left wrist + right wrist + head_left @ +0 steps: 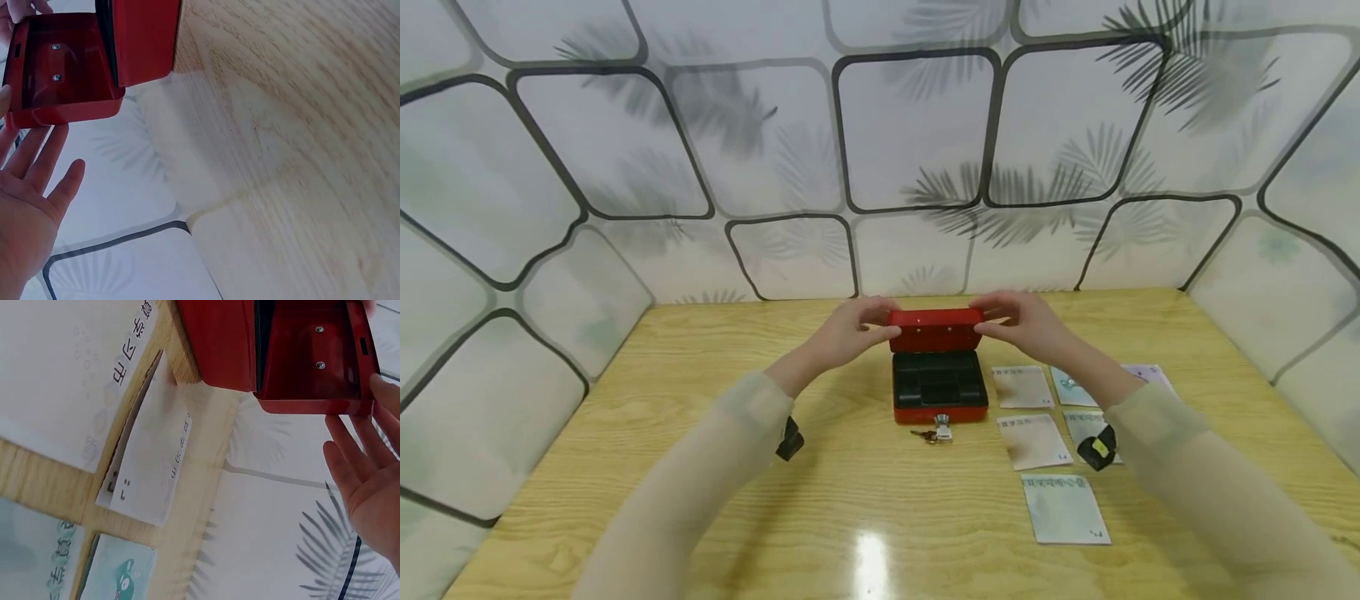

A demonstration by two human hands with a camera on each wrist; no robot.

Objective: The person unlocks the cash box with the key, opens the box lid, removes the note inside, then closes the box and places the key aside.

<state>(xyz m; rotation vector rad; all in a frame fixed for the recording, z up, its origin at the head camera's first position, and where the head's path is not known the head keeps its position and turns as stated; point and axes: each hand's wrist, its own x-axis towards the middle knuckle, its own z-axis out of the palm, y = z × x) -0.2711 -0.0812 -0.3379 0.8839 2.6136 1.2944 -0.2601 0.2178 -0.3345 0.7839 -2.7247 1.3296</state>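
Observation:
A red metal cash box (910,414) stands on the table with its lid (936,337) raised upright and its black inner tray (940,379) showing. The tray holds nothing that I can make out. My left hand (847,333) grips the lid's left end, thumb in front and fingers behind. At the opposite end my right hand (1028,323) pinches the lid the same way; the right wrist view shows the thumb (384,394) on the lid's rim. In front of the box lies a small silver padlock (943,430), with keys (924,436) beside it.
Several paper cards or booklets lie right of the box, among them a nearest one (1066,510) and a middle one (1036,442). Some are partly hidden beneath my right forearm. A patterned cloth backdrop (917,133) rises behind the wooden table (700,358).

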